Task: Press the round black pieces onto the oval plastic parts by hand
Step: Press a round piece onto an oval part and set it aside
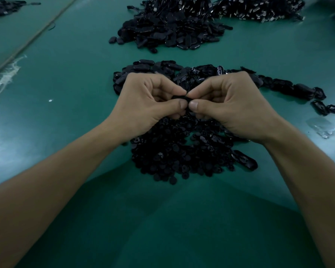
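Pinching one black part (pixel 179 97) between my left hand (pixel 153 101) and right hand (pixel 228 105), above the pile of round pieces (pixel 174 151), I judge pressing underway; next, squeeze until seated.

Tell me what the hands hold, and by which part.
One small black piece, pinched between thumb and forefinger: left hand on its left end, right hand on its right end. Mostly hidden.

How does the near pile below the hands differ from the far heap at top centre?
The near pile holds small round pieces and lies flat; the far heap holds longer oval parts and rises higher. Both are black, on the green table.
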{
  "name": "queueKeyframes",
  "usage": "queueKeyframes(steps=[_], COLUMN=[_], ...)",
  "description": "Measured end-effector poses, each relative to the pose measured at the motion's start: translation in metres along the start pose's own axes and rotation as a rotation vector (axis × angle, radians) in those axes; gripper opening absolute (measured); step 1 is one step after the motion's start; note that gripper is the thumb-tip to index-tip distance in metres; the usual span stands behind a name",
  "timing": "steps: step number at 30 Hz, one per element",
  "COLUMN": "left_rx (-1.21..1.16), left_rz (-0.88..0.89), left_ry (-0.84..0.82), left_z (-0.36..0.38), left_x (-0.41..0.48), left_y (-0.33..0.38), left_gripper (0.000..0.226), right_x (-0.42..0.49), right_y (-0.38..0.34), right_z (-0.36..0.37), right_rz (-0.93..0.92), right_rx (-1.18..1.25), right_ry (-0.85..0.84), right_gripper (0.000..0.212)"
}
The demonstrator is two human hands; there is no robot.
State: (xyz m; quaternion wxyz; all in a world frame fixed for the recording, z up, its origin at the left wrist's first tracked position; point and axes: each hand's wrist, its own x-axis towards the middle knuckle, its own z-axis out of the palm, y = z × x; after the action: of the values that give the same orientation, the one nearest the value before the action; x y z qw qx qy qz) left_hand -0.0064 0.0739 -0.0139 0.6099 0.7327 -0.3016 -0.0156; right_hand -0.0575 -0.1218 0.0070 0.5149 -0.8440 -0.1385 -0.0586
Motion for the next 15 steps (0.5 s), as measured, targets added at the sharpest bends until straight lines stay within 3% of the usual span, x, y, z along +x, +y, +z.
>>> queueKeyframes(steps=[3, 6, 9, 12, 15], left_rx=[-0.012, -0.023, -0.009, 0.054, 0.103], left_rz=[-0.029, -0.071, -0.148, -0.202, -0.209], left_ry=[-0.003, 0.098, 0.273, 0.386, 0.42], left_z=[-0.004, -0.014, -0.028, -0.037, -0.038], left_x=[0.005, 0.011, 0.016, 0.018, 0.018], left_y=[0.0, -0.005, -0.017, -0.03, -0.04], left_gripper=[0.013, 0.013, 0.013, 0.017, 0.02], right_x=[0.001, 0.003, -0.001, -0.008, -0.012], right_y=[0.0, -0.001, 0.003, 0.01, 0.011], right_z=[-0.001, -0.009, -0.03, -0.049, -0.062], right_rz=[0.011, 0.022, 0.067, 0.217, 0.375], right_rx=[0.012, 0.068, -0.144, -0.397, -0.393], right_ry=[0.001, 0.038, 0.096, -0.052, -0.231], right_gripper=[0.02, 0.026, 0.018, 0.008, 0.036])
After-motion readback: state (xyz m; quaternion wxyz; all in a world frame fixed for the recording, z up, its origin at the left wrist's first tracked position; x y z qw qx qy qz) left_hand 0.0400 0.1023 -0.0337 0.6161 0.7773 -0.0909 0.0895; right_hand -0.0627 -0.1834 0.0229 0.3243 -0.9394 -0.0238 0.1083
